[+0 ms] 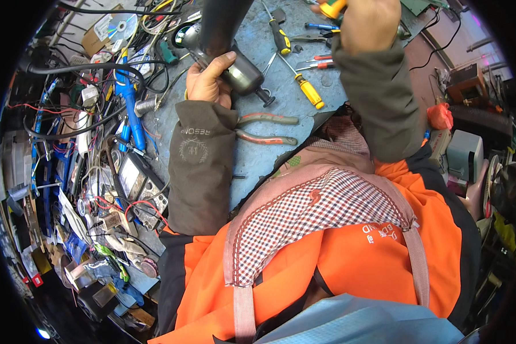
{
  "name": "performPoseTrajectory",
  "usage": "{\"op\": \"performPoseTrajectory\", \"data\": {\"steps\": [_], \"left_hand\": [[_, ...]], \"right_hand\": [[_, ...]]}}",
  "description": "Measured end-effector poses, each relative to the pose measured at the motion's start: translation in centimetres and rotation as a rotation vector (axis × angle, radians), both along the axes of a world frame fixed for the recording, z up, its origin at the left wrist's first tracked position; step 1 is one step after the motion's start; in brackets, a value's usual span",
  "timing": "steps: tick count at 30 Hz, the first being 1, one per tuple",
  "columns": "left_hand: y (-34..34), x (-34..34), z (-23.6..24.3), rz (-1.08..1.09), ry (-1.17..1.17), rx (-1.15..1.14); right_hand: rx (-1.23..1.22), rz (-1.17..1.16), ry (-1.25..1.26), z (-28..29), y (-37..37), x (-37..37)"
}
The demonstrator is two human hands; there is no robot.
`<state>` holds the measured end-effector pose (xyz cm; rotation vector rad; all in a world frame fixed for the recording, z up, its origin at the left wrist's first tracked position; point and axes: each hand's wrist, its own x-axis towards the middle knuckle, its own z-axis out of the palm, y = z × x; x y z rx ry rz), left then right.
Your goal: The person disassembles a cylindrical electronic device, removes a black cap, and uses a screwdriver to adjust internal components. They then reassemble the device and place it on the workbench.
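My left hand (211, 81) is closed round a black appliance (243, 73) with a thick barrel and a rounded lower part that ends in a short cord stub. Its exact kind is unclear, and the barrel runs out of view at the top. My right hand (371, 24) makes a fist at the upper edge, holding a yellow-handled tool (332, 8) whose far end is cut off. Beside my left wrist lie pliers (269, 120) with grey and red grips. A screwdriver (309, 92) with a yellow handle rests between the hands, and a black-and-yellow screwdriver (280, 37) lies farther back.
Tangled cables and loose parts crowd the left of the blue bench (327, 80), around a blue tool (131, 103) and a disc (120, 27). Small red-handled tools (321, 65) lie near my right sleeve. A pale box (464, 155) stands at the right.
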<state>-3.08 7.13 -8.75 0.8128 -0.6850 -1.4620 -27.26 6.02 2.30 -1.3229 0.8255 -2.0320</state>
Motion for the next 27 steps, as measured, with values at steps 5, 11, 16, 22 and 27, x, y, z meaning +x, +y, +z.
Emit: {"op": "performPoseTrajectory", "data": {"steps": [5,11,16,22,27], "left_hand": [[-1.4,-0.4,-0.7,-0.025,0.007,-0.028],[-1.3,0.1,-1.3,-0.005,0.027,0.018],[-0.6,-0.5,-0.1,-0.001,0.102,0.067],[0.0,-0.2,0.0,-0.005,0.129,0.103],[-0.4,0.2,-0.8,-0.013,0.064,0.073]], "right_hand": [[0.787,0.007,0.602,-0.2,-6.6,-5.1],[0.471,-0.041,1.406,-8.4,-15.6,-6.9],[0.461,-0.108,1.464,-9.3,-16.7,-5.0],[0.29,0.16,1.4,-8.2,-14.8,-4.1],[0.03,0.09,1.492,-9.4,-14.8,-3.5]]}}
